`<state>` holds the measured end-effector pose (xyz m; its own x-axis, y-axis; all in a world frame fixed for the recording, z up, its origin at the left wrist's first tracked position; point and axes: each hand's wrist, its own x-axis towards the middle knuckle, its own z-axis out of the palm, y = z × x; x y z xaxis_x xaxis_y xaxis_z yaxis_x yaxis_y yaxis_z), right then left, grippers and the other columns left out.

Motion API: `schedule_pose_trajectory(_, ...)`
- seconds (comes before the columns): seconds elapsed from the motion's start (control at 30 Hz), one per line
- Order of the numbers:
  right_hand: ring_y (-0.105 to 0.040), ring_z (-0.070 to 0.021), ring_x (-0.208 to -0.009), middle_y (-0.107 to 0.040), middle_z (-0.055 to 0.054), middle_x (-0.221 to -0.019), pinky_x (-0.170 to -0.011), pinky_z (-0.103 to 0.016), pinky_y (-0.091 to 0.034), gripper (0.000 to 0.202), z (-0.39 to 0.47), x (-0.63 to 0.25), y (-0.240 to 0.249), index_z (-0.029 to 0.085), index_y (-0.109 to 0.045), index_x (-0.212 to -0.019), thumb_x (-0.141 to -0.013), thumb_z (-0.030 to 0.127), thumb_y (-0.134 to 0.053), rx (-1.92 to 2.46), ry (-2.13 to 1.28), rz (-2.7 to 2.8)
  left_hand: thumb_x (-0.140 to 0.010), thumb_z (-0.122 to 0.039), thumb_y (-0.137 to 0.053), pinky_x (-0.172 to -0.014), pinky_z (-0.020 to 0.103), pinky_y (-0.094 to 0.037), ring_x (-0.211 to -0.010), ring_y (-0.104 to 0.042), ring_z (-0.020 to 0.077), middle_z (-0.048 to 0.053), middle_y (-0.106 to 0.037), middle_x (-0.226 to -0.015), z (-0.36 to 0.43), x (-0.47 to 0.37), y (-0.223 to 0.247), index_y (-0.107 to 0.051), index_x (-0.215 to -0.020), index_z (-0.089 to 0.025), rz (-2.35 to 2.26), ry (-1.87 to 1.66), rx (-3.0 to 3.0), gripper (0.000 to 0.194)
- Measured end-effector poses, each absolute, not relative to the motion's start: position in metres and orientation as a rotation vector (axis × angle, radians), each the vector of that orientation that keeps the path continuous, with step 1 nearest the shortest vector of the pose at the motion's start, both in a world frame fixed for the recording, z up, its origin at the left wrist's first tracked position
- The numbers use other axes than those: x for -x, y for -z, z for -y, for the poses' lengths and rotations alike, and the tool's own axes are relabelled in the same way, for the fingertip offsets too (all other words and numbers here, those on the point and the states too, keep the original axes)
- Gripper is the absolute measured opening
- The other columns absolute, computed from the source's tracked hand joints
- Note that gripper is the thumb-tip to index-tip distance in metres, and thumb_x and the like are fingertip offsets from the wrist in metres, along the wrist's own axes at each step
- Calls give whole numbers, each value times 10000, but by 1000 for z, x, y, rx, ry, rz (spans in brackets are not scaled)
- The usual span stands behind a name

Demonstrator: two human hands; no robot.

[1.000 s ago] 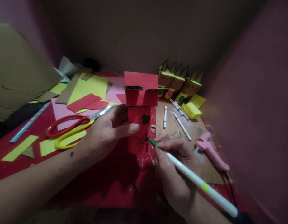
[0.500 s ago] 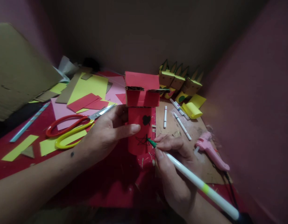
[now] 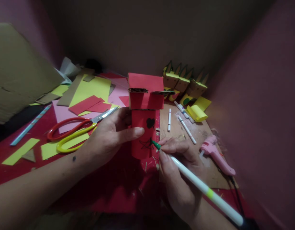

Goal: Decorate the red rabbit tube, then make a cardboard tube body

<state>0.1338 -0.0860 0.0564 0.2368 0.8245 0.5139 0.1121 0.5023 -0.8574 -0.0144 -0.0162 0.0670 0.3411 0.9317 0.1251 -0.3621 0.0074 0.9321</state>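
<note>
Frame centre: red paper cylinder with boxy top (image 3: 142,151), my left hand (image 3: 112,132) wrapped round it. Lower right: my right hand (image 3: 179,174) pinching white-barrelled, green-tipped marker (image 3: 198,179), nib (image 3: 156,145) at black star-like outline (image 3: 145,145). Best: cylinder steady, left thumb (image 3: 135,132) clear of ink.

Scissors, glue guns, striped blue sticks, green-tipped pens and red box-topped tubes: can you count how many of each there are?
Scissors: 1
Glue gun: 1
Striped blue stick: 1
Green-tipped pen: 1
Red box-topped tube: 1
Total: 5
</note>
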Motion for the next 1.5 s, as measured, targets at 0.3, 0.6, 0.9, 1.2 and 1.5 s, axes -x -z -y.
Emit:
schedule_pose_trajectory(0.3, -590, -142, -797, -578, 9, -758, -648, -259, -448, 155, 87, -134, -54, 234, -577, -831, -821, 80, -562, 937, -644, 1299, -721, -214, -762, -835, 342, -512, -1054, -617, 281, 78, -669, -1111, 16, 15, -68, -601, -1062, -174, -667, -1122, -1154, 380)
schedule_pose_trajectory(0.6, -588, -130, -805, -594, 14, -778, -680, -247, -457, 174, 88, -134, -52, 239, -592, -835, -807, 68, -576, 948, -638, 1270, -758, -201, -734, -817, 329, -513, -1047, -612, 274, 90, -652, -1127, 16, 15, -67, -588, -1097, -148, -666, -1129, -1170, 373)
schedule_pose_trajectory(0.9, -587, -138, -843, -576, 16, -753, -677, -245, -449, 152, 88, -135, -54, 234, -579, -812, -812, 82, -566, 931, -662, 1304, -743, -212, -751, -807, 322, -520, -1037, -614, 266, 89, -645, -1126, 16, 17, -66, -588, -1103, -149, -667, -1120, -1190, 400)
schedule_pose_trajectory(1.2, -586, -118, -779, -586, 20, -773, -664, -234, -461, 164, 88, -134, -53, 237, -591, -831, -810, 75, -577, 952, -643, 1245, -724, -212, -764, -814, 312, -523, -1075, -612, 277, 85, -657, -1138, 14, 15, -63, -599, -1079, -165, -649, -1137, -1183, 394)
schedule_pose_trajectory(1.5, -580, -95, -754, -580, 35, -756, -676, -208, -467, 173, 87, -134, -54, 238, -589, -813, -803, 66, -571, 943, -634, 1255, -716, -189, -764, -811, 310, -530, -1035, -628, 256, 63, -668, -1088, 16, 14, -66, -601, -1045, -168, -660, -1138, -1153, 368)
